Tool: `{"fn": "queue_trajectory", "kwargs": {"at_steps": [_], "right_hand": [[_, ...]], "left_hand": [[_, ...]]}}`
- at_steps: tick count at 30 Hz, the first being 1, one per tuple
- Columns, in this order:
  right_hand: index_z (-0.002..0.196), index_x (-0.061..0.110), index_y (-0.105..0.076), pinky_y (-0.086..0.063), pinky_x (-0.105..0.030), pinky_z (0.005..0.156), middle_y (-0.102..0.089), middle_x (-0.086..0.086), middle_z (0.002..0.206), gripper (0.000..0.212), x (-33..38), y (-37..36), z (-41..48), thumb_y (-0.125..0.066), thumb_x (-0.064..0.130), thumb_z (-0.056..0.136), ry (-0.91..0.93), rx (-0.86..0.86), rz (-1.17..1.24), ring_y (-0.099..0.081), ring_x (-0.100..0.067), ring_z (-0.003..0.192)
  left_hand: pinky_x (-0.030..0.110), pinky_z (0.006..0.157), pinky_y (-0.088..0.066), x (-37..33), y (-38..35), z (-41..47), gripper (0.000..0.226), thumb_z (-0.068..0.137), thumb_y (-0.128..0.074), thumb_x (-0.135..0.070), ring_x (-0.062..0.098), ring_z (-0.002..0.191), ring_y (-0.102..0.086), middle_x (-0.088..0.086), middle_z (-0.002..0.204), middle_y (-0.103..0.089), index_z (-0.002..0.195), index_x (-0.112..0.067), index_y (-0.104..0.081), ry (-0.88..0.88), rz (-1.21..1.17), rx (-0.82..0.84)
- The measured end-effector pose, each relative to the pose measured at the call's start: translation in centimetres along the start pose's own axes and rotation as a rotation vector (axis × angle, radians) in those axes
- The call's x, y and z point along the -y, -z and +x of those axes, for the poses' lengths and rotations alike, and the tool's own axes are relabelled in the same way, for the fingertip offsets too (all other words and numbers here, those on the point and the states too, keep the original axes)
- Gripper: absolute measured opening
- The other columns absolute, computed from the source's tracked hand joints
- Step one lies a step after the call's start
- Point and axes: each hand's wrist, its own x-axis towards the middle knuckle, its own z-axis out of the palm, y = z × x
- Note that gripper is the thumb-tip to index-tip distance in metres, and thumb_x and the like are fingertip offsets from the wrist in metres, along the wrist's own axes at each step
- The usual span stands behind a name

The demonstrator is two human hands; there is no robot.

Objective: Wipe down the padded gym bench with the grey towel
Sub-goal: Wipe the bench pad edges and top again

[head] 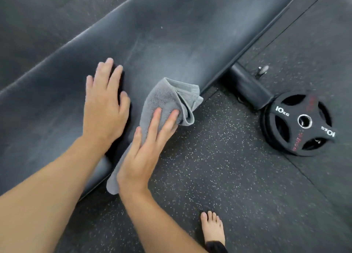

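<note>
The padded gym bench (162, 43) is dark and slightly shiny, running diagonally from lower left to upper right. The grey towel (167, 98) is folded and lies over the bench's near edge, one end hanging down its side. My right hand (144, 149) presses flat on the towel against that edge, fingers straight and pointing up the bench. My left hand (104, 107) rests palm down on the bench top just left of the towel, fingers spread, holding nothing.
A black bench foot (249, 88) sticks out under the pad at right. Black 10 kg weight plates (299, 123) lie stacked on the speckled rubber floor (219, 167) beside it. My bare foot (213, 228) stands on the floor at the bottom.
</note>
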Motion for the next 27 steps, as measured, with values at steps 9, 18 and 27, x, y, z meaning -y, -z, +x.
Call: {"fn": "queue_trajectory", "kwargs": {"at_steps": [9,18,27], "right_hand": [[0.153,0.008,-0.043,-0.01,-0.048,0.128,-0.015,-0.015,0.17,0.048,22.7,3.2,16.6,-0.046,0.013,0.105,0.499,-0.417,-0.073,-0.01,-0.034,0.156],[0.156,0.016,-0.04,-0.018,-0.05,0.125,-0.016,-0.005,0.171,0.053,27.6,11.8,28.2,-0.038,0.027,0.104,0.412,-0.437,-0.156,-0.014,-0.036,0.156],[0.161,0.018,-0.023,-0.01,-0.051,0.128,0.001,0.0,0.173,0.056,24.1,6.9,18.7,-0.041,0.011,0.108,0.373,-0.322,-0.039,0.003,-0.016,0.159]], "left_hand": [[0.051,0.127,-0.014,-6.6,-4.4,8.6,0.053,0.104,-0.035,-0.028,0.026,0.157,-0.025,0.005,0.167,-0.033,0.155,-0.015,-0.043,0.002,0.055,-0.041],[0.052,0.127,-0.019,-6.8,-4.3,8.7,0.052,0.1,-0.041,-0.024,0.026,0.155,-0.03,0.006,0.164,-0.038,0.151,-0.014,-0.049,0.002,0.046,-0.077],[0.053,0.126,-0.02,-6.9,-4.2,9.0,0.055,0.097,-0.042,-0.023,0.028,0.154,-0.032,0.007,0.164,-0.038,0.151,-0.014,-0.048,0.01,0.074,-0.062]]}}
